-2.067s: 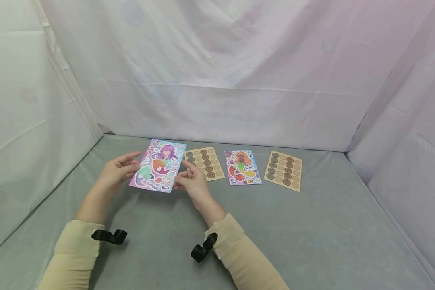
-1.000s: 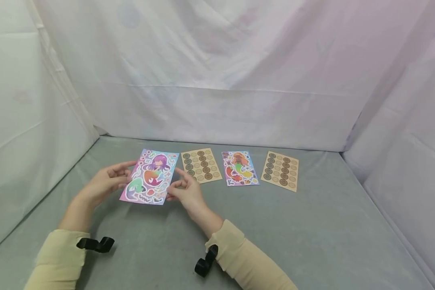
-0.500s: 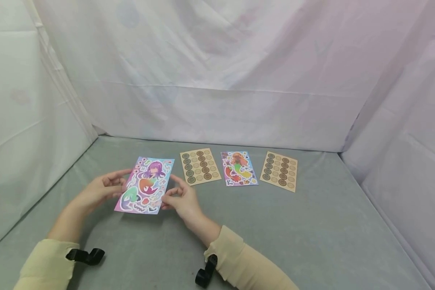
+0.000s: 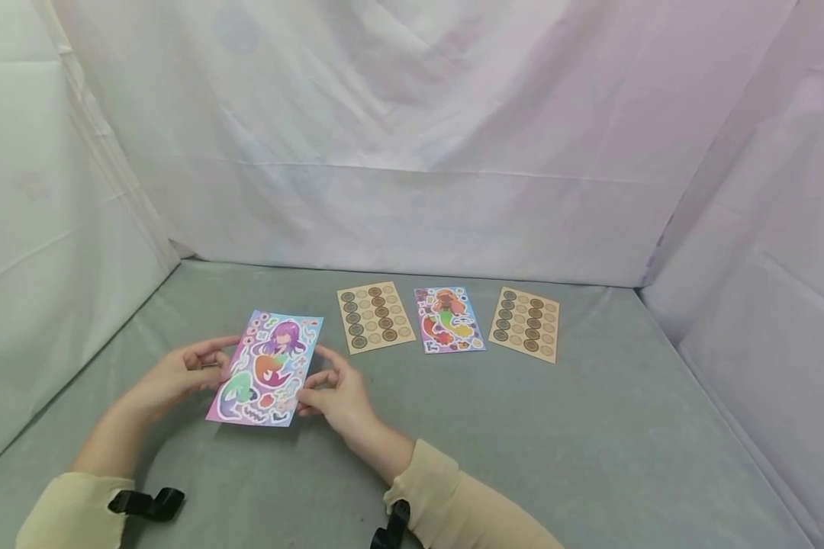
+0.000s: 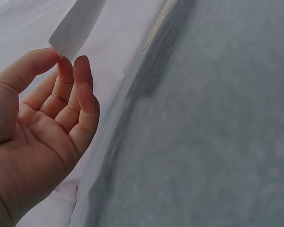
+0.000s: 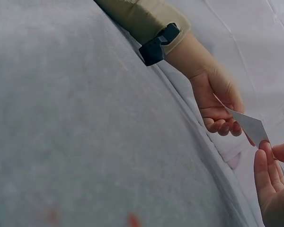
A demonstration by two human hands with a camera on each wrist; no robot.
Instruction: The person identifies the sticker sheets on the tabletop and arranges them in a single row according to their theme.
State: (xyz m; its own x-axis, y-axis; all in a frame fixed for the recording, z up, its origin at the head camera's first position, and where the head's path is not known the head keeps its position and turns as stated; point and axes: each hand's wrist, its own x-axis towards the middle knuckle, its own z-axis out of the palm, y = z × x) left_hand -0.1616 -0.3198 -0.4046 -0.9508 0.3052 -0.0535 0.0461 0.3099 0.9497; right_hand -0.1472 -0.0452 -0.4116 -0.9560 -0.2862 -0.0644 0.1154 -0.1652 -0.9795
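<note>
1 mermaid sheet point(image 4: 269, 370) btwn L/R fingers point(image 5: 86, 106); 3 sheets point(image 4: 449, 320) beyond

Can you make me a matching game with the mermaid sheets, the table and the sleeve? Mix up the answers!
Things
1. Purple-haired mermaid sheet
2. Orange-haired mermaid sheet
3. Table
4. Right sleeve

Places and colours
A. Grey
B. Lying between the left tan sheet and the right tan sheet
C. Pale yellow
D. Pinched by the left hand and the right hand

Right pairs: 1-D, 2-B, 3-A, 4-C
</note>
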